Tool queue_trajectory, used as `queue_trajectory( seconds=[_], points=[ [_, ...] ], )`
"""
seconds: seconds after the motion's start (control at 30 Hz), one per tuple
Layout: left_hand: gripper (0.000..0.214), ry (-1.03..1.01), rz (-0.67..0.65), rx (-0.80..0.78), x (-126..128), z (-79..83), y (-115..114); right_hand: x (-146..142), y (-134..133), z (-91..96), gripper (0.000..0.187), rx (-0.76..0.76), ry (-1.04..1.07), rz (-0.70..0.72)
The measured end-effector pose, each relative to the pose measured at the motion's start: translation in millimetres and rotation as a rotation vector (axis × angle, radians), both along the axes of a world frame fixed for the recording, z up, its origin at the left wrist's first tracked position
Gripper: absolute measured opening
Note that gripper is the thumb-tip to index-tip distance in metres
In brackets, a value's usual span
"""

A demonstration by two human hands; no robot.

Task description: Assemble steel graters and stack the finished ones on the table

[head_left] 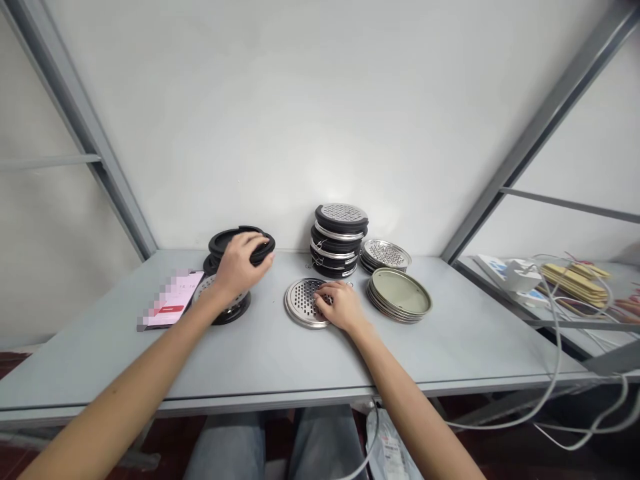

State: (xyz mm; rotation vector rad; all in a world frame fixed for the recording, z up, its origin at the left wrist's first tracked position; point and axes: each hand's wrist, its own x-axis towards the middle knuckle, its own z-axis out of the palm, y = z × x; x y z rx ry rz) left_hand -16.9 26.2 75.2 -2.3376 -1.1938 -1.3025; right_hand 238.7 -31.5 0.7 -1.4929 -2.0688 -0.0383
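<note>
My left hand (244, 264) is at the stack on the left, with its fingers and thumb around the right rim of the upper black ring (225, 238). Under my left wrist, partly hidden, a perforated metal disc (204, 285) lies on a black ring (239, 312). My right hand (341, 304) has curled fingers on a round metal grater plate (303, 301) flat on the table, covering its right side. Behind that plate rises a tall stack of black-rimmed grater plates (343, 213), with small wire clasps on its side.
Right of my right hand is a stack of olive-green round lids (403, 292), with more metal grater plates (386, 255) behind. A phone (173, 300) lies at the left. Grey frame posts (530, 143) flank the table (280, 363). White cables (555, 333) hang at the right.
</note>
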Motion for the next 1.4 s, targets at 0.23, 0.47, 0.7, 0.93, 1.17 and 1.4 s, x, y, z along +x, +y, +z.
queue_trajectory(
  seconds=[0.23, 0.47, 0.7, 0.93, 1.17, 1.4],
  points=[
    [0.047, 0.269, 0.396, -0.508, 2.3, 5.7, 50.3, -0.1, -0.5, -0.8, 0.020, -0.004, 0.029, 0.011],
    [0.036, 0.146, 0.478, -0.509, 12.1, -4.3, 51.6, -0.8, 0.4, -2.9, 0.020, 0.014, 0.016, 0.007],
    [0.023, 0.138, 0.393, -0.404, 14.3, -5.4, 51.3, 0.5, 1.8, -5.6, 0.020, 0.019, 0.017, 0.006],
    [0.014, -0.107, 0.179, -0.118, 11.9, -2.5, 49.9, -0.5, 0.2, -7.3, 0.024, 0.108, 0.091, 0.094],
    [0.028, -0.326, 0.019, 0.007, 6.3, 12.3, 22.4, -5.1, -2.9, -5.2, 0.030, 0.030, 0.068, 0.370],
    [0.030, -0.429, -0.002, 0.081, 5.8, 12.0, -7.5, -5.4, -6.5, -0.7, 0.038, -0.008, 0.022, 0.310]
  ],
)
